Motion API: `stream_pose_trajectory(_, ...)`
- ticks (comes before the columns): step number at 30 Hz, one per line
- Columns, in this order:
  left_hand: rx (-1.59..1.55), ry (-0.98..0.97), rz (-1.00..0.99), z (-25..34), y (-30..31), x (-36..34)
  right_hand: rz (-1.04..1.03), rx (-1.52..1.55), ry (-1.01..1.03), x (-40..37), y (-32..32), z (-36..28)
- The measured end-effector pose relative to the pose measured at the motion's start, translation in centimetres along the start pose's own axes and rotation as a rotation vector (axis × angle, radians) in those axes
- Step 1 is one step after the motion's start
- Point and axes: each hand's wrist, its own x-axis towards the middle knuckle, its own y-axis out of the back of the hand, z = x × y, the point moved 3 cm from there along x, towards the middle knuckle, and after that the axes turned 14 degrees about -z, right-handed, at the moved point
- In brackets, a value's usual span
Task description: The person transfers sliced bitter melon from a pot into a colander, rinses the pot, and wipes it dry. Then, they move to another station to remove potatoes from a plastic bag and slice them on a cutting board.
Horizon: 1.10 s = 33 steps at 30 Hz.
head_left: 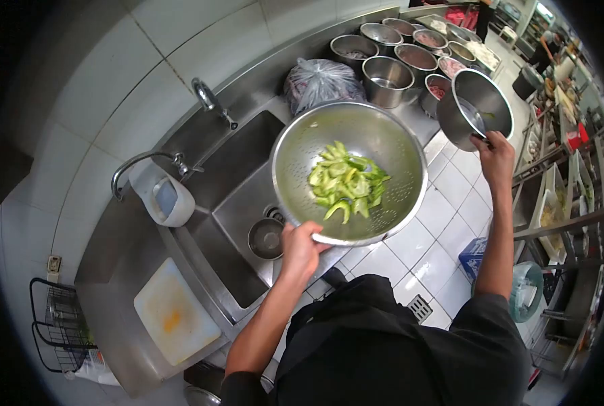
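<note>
My left hand (301, 253) is closed on the near rim of a large perforated steel colander (396, 162), held up beside the sink. Pieces of sliced green pepper (348, 177) lie in a heap at its bottom. Over on the right, my right hand (497, 154) pinches the lower rim of a deep steel pot (475, 108). The pot is tilted so its inside faces me, and a small green scrap shows on its inner wall. Colander and pot are apart from each other.
A double steel sink (200, 250) with a tap (210, 101) lies left, beside a stained cutting board (175, 311). Behind the colander are a plastic bag (322, 81) and several steel pots (388, 80). Shelving (566, 223) lines the right; people work far back.
</note>
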Motion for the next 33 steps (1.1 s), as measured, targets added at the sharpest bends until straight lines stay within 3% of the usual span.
stream_pose_trajectory(9,-0.088,0.063,-0.083,-5.9,-10.7,9.8,0.058,-0.052,-0.139,-3.7,4.2,2.8)
stream_pose_trajectory(12,-0.076,0.076,-0.266,-6.2,-10.8,10.0,0.021,0.048,-0.080,-3.7,5.0,-0.7)
stream_pose_trajectory(15,0.238,0.051,-0.065,-2.1,-10.0,6.3,-0.087,0.079,0.170,-3.2,4.5,-4.6)
stream_pose_trajectory(16,0.292,-0.101,-0.069,-0.7,-9.5,5.3,-0.156,0.132,0.238,-3.0,4.1,-6.1)
stream_pose_trajectory(19,0.153,-0.152,-0.208,5.6,-9.0,1.5,-0.364,0.215,0.479,-2.0,1.6,-12.2)
stream_pose_trajectory(23,0.212,-0.241,-0.068,8.9,-4.1,-1.1,-0.665,0.245,0.923,-1.1,-3.9,-20.7)
stream_pose_trajectory(26,0.202,-0.256,0.155,9.3,1.7,-2.5,-0.923,0.397,1.054,0.1,-7.8,-26.6)
stream_pose_trajectory(27,0.183,-0.237,0.218,8.7,4.0,-2.8,-1.144,0.449,0.838,1.3,-7.7,-28.7)
stream_pose_trajectory(28,0.111,-0.263,0.250,7.7,6.5,-2.9,-0.975,0.415,0.897,3.1,-8.4,-30.2)
stream_pose_trajectory(31,0.079,-0.325,0.366,6.8,10.0,-3.9,-0.565,0.679,0.460,9.8,-13.1,-35.1)
stream_pose_trajectory(32,0.083,-0.319,0.428,6.6,10.9,-4.0,-0.374,0.747,0.459,11.1,-15.9,-37.0)
stream_pose_trajectory(33,0.058,-0.351,0.450,6.5,11.7,-4.1,-0.470,0.762,0.470,10.9,-18.1,-39.5)
